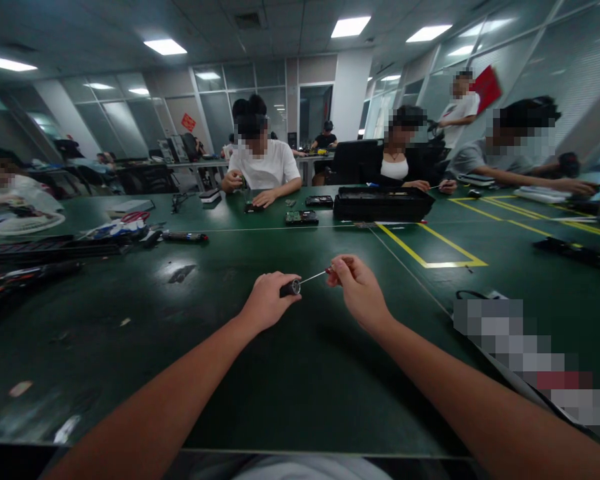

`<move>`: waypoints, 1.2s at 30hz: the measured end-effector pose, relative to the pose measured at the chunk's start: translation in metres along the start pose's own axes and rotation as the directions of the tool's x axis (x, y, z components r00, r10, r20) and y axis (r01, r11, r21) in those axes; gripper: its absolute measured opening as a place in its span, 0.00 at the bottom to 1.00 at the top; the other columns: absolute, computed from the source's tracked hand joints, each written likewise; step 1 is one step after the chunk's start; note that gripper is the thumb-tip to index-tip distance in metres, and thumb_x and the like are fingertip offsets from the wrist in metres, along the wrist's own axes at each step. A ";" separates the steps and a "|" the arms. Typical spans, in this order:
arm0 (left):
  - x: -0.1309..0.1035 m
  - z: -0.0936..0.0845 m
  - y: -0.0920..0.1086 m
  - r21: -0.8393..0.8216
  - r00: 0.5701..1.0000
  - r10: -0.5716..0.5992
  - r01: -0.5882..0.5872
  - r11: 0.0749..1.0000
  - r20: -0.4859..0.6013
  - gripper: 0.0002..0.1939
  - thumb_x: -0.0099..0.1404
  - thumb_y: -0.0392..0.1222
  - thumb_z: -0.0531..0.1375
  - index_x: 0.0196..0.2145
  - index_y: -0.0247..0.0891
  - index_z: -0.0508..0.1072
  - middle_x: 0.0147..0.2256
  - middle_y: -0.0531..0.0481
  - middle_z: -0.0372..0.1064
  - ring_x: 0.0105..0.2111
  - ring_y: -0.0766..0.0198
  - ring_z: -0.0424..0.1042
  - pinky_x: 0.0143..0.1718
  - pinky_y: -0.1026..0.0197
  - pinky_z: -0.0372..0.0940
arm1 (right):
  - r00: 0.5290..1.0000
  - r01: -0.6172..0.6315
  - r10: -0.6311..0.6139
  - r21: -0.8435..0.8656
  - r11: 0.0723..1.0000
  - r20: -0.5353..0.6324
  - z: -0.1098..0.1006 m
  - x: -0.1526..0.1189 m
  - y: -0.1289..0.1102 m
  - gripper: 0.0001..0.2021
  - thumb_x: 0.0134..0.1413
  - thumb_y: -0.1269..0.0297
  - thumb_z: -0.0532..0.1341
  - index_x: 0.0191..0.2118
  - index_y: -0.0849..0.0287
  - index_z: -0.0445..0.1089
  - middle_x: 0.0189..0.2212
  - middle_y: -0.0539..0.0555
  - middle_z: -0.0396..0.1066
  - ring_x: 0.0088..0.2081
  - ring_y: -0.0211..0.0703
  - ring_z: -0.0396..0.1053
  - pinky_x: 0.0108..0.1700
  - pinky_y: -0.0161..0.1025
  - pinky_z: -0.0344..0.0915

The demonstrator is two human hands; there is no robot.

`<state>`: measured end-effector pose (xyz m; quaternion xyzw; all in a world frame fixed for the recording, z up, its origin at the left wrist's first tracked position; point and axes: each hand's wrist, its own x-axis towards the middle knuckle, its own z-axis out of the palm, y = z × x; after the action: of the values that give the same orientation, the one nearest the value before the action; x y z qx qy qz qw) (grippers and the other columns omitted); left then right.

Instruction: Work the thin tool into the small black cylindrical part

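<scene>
My left hand [270, 300] is wrapped round a short black cylinder [291, 289], whose round end faces right. My right hand [354, 283] pinches the small reddish handle [329, 271] of a thin metal rod [313, 277]. The rod slants down to the left, and its far end meets the rim of the black cylinder; whether it goes inside cannot be made out. Both hands are held above the green table [260, 387], a short way apart.
Beyond my hands lie a circuit board [302, 217] and a long black housing [383, 204]. Tools and cables [125, 227] are at the left, with a black pen-like tool [185, 237]. Yellow tape [405, 247] marks the right. Several people sit across the table.
</scene>
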<state>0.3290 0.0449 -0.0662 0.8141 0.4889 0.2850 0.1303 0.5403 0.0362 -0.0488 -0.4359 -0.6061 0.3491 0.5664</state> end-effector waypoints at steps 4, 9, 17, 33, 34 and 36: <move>0.000 -0.001 0.004 0.000 1.000 -0.009 0.009 1.000 0.013 0.20 0.62 0.43 0.66 0.52 0.45 0.74 0.43 0.49 0.73 0.44 0.56 0.69 0.49 0.52 0.60 | 0.998 0.050 -0.048 -0.060 0.997 0.037 0.001 -0.003 -0.005 0.12 0.63 0.54 0.54 0.39 0.57 0.65 0.30 0.52 0.70 0.31 0.41 0.69 0.36 0.41 0.67; 0.000 -0.001 0.004 -0.005 1.000 -0.003 0.003 1.000 0.008 0.20 0.62 0.44 0.65 0.52 0.46 0.73 0.42 0.49 0.72 0.43 0.57 0.69 0.48 0.53 0.60 | 0.996 0.072 -0.066 -0.092 0.993 0.065 0.001 -0.005 -0.006 0.11 0.64 0.54 0.54 0.40 0.56 0.65 0.32 0.53 0.71 0.32 0.42 0.69 0.37 0.41 0.66; -0.001 0.000 0.004 0.014 0.999 -0.022 0.021 1.000 0.025 0.21 0.62 0.46 0.65 0.53 0.46 0.73 0.42 0.48 0.72 0.43 0.56 0.69 0.48 0.52 0.61 | 0.984 0.177 -0.158 -0.336 0.925 0.086 -0.001 -0.007 -0.008 0.09 0.65 0.57 0.52 0.41 0.55 0.64 0.30 0.52 0.71 0.32 0.43 0.70 0.36 0.41 0.63; 0.000 0.000 0.002 -0.008 0.999 0.006 -0.006 1.000 0.044 0.21 0.62 0.44 0.65 0.53 0.46 0.73 0.44 0.48 0.71 0.44 0.56 0.69 0.50 0.52 0.60 | 0.979 0.194 -0.165 -0.296 0.935 0.122 -0.003 -0.008 -0.009 0.10 0.66 0.56 0.51 0.41 0.55 0.64 0.31 0.52 0.70 0.33 0.42 0.69 0.36 0.40 0.63; 0.000 0.000 0.002 -0.005 0.999 0.007 -0.007 1.000 0.048 0.21 0.62 0.44 0.65 0.53 0.46 0.73 0.44 0.48 0.71 0.45 0.56 0.68 0.50 0.51 0.60 | 0.980 0.188 -0.157 -0.290 0.938 0.125 -0.004 -0.008 -0.009 0.10 0.66 0.56 0.51 0.41 0.55 0.64 0.31 0.52 0.70 0.33 0.43 0.69 0.36 0.40 0.64; -0.001 0.000 0.002 -0.003 0.999 0.007 -0.007 1.000 0.052 0.21 0.62 0.44 0.65 0.54 0.47 0.72 0.44 0.49 0.71 0.45 0.56 0.68 0.51 0.51 0.59 | 0.980 0.179 -0.146 -0.287 0.941 0.132 -0.004 -0.008 -0.009 0.10 0.66 0.56 0.51 0.41 0.54 0.64 0.31 0.52 0.71 0.33 0.43 0.70 0.36 0.40 0.64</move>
<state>0.3304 0.0431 -0.0651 0.8228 0.4821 0.2650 0.1428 0.5427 0.0255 -0.0427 -0.4451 -0.7156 0.2293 0.4871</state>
